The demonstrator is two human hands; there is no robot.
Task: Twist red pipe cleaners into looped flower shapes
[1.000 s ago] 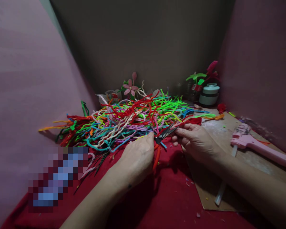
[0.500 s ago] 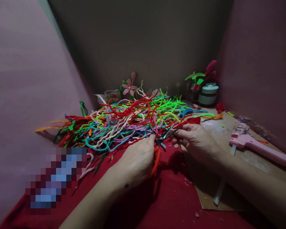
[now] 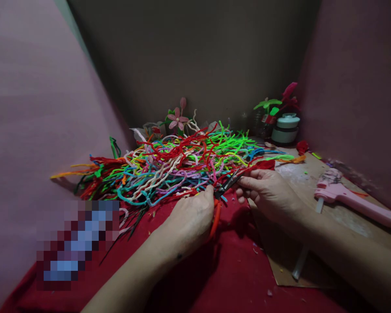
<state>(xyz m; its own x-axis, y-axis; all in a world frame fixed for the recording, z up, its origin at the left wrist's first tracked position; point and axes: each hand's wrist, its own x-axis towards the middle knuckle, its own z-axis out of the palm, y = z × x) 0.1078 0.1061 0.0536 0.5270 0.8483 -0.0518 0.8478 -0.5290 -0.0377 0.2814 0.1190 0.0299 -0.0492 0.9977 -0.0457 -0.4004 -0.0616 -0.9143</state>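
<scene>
My left hand (image 3: pixel 193 215) is closed round the orange handle of a pair of scissors (image 3: pixel 227 187), whose dark blades point up and right. The blades lie close together beside the fingertips of my right hand (image 3: pixel 263 187). Pinched in that hand is a red fuzzy piece (image 3: pixel 265 164), partly hidden by the fingers. Just beyond both hands lies a large tangled pile of coloured fuzzy stems (image 3: pixel 182 161), with red, green, white, blue and purple ones.
A pink glue gun (image 3: pixel 352 200) with a clear stick lies on a brown board (image 3: pixel 273 261) at the right. Behind stand a pale green jar (image 3: pixel 285 130) and a pink fuzzy flower (image 3: pixel 177 118). Red cloth (image 3: pixel 234 278) covers the front; a blurred-out object lies left.
The scissor blades have closed together. My left hand has shifted slightly to the right, while my right hand stays almost where it was with the red piece.
</scene>
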